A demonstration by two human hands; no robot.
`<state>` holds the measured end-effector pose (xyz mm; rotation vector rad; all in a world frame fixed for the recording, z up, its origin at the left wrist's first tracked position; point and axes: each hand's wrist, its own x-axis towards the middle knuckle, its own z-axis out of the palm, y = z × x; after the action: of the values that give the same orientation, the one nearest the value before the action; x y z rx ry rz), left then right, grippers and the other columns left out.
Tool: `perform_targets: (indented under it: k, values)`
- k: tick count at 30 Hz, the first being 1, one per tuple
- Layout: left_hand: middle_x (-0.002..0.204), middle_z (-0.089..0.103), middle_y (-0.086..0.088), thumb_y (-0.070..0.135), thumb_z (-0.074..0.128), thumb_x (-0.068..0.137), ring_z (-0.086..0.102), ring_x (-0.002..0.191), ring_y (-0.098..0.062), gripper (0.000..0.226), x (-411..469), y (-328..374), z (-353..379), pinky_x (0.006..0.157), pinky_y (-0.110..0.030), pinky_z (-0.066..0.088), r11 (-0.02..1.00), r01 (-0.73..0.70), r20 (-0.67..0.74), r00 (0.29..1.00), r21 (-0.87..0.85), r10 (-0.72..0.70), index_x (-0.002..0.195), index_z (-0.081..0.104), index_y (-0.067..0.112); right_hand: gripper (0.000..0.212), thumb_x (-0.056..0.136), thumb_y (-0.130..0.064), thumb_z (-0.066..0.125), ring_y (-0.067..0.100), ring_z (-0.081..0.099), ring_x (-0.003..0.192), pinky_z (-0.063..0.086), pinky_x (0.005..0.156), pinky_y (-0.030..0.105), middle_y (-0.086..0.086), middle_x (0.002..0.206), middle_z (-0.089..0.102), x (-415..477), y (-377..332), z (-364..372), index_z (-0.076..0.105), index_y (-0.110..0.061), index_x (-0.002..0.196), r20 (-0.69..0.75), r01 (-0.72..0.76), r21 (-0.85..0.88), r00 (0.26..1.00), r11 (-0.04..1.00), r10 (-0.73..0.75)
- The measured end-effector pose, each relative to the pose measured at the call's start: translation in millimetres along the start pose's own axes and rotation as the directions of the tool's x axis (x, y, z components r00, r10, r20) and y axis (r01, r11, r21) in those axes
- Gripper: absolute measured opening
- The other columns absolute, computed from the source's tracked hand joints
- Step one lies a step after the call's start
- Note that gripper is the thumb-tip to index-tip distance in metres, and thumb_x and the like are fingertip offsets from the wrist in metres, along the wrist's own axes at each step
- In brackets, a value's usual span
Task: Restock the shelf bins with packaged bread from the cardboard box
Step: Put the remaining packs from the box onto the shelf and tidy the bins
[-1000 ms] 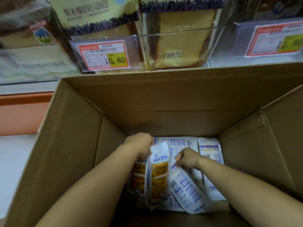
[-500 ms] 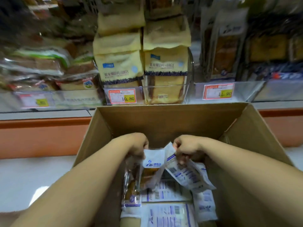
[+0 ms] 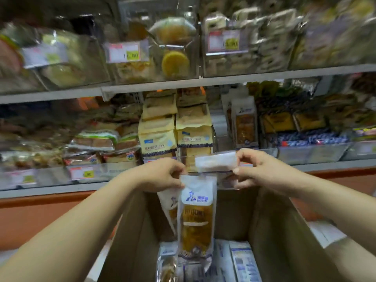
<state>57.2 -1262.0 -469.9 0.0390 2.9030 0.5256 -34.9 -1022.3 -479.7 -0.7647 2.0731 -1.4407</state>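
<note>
Bread pack [image 3: 195,224] hangs below left hand [image 3: 162,176] grip; right hand [image 3: 258,169] pinches second pack [image 3: 215,162].

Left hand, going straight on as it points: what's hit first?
Likely the white-topped plastic packet the right hand pinches, just past the left hand gripping a hanging golden-bread packet; depth unclear.

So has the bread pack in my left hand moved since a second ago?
Yes, up. The bread pack sat low in the cardboard box; now the left hand holds its top above the far rim, the right hand another pack.
</note>
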Motion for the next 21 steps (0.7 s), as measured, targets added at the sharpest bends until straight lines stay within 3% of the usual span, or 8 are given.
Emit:
perform_targets:
  k: [2, 6, 9, 12, 14, 17, 19, 21]
  values:
    - [0.085, 0.061, 0.007, 0.029, 0.063, 0.090, 0.059, 0.081, -0.009, 0.011, -8.8, 15.6, -13.1, 0.073, -0.029, 0.048, 0.998, -0.034, -0.046, 0.998, -0.049, 0.031, 0.080, 0.058, 0.030, 0.011, 0.091, 0.002, 0.051, 0.019, 0.068, 0.093, 0.058, 0.077, 0.035, 0.011, 0.107, 0.061, -13.0, -15.9, -9.0, 0.050, -0.008, 0.091, -0.052, 0.074, 0.058, 0.996, 0.996, -0.071]
    - [0.087, 0.063, 0.004, 0.030, 0.061, 0.091, 0.060, 0.081, -0.009, 0.005, -19.6, 42.3, -28.4, 0.072, -0.026, 0.048, 0.993, -0.087, -0.104, 0.991, -0.083, 0.078, 0.090, 0.063, 0.025, 0.014, 0.097, -0.006, 0.038, 0.023, 0.064, 0.089, 0.054, 0.063, 0.031, 0.014, 0.106, 0.062, -30.3, -38.7, -16.0, 0.044, -0.013, 0.087, -0.115, 0.159, 0.284, 0.985, 0.946, -0.132]
    - [0.081, 0.061, 0.008, 0.029, 0.062, 0.090, 0.059, 0.076, -0.008, 0.005, -20.9, 57.3, -31.8, 0.069, -0.024, 0.046, 0.990, -0.118, -0.121, 0.987, -0.071, 0.109, 0.086, 0.062, 0.028, 0.015, 0.094, -0.022, 0.051, 0.011, 0.065, 0.065, 0.048, 0.049, 0.020, 0.013, 0.093, 0.068, -33.5, -44.0, -14.0, 0.046, -0.011, 0.085, -0.251, 0.235, 0.340, 0.956, 0.911, -0.153]
    - [0.077, 0.058, 0.013, 0.028, 0.063, 0.090, 0.055, 0.071, 0.001, 0.013, -17.2, 65.1, -33.5, 0.063, -0.017, 0.041, 0.988, -0.132, -0.140, 0.983, -0.084, 0.120, 0.080, 0.058, 0.035, 0.027, 0.071, -0.018, 0.072, 0.018, 0.061, 0.071, 0.049, 0.065, 0.028, 0.010, 0.074, 0.060, -30.9, -42.0, -17.4, 0.048, -0.012, 0.081, -0.332, 0.323, 0.185, 0.909, 0.928, -0.250]
    - [0.078, 0.059, 0.011, 0.027, 0.063, 0.090, 0.054, 0.070, 0.000, 0.010, -14.6, 67.6, -36.2, 0.062, -0.015, 0.040, 0.986, -0.130, -0.183, 0.977, -0.102, 0.110, 0.081, 0.060, 0.031, 0.029, 0.070, -0.008, 0.075, 0.014, 0.058, 0.069, 0.050, 0.071, 0.031, 0.000, 0.067, 0.058, -30.3, -38.8, -19.0, 0.051, -0.014, 0.086, -0.324, 0.338, 0.104, 0.901, 0.935, -0.289]
    - [0.081, 0.061, 0.009, 0.024, 0.063, 0.089, 0.055, 0.070, -0.002, 0.004, -9.8, 66.1, -39.8, 0.062, -0.014, 0.042, 0.978, -0.101, -0.237, 0.970, -0.181, 0.056, 0.090, 0.066, 0.022, 0.050, 0.065, -0.016, 0.079, 0.013, 0.061, 0.076, 0.053, 0.078, 0.032, 0.000, 0.082, 0.056, -32.4, -33.2, -17.8, 0.052, -0.029, 0.106, -0.342, 0.342, 0.042, 0.888, 0.939, -0.308]
    - [0.080, 0.062, 0.006, 0.023, 0.066, 0.088, 0.055, 0.068, -0.008, 0.005, -6.4, 63.4, -40.4, 0.066, -0.024, 0.045, 0.936, -0.085, -0.278, 0.960, -0.343, -0.015, 0.089, 0.069, 0.020, 0.070, 0.063, -0.020, 0.081, 0.012, 0.066, 0.092, 0.056, 0.082, 0.035, -0.003, 0.105, 0.056, -35.7, -28.1, -16.3, 0.044, -0.045, 0.116, -0.329, 0.318, 0.023, 0.898, 0.948, -0.293]
    - [0.076, 0.061, 0.000, 0.020, 0.069, 0.084, 0.055, 0.069, -0.015, 0.005, -3.5, 63.5, -42.2, 0.068, -0.034, 0.044, 0.853, -0.121, -0.336, 0.940, -0.507, -0.067, 0.081, 0.069, 0.016, 0.084, 0.063, -0.022, 0.081, 0.012, 0.065, 0.101, 0.056, 0.082, 0.032, -0.013, 0.120, 0.050, -38.6, -22.5, -15.8, 0.033, -0.051, 0.125, -0.302, 0.293, 0.046, 0.915, 0.955, -0.267]
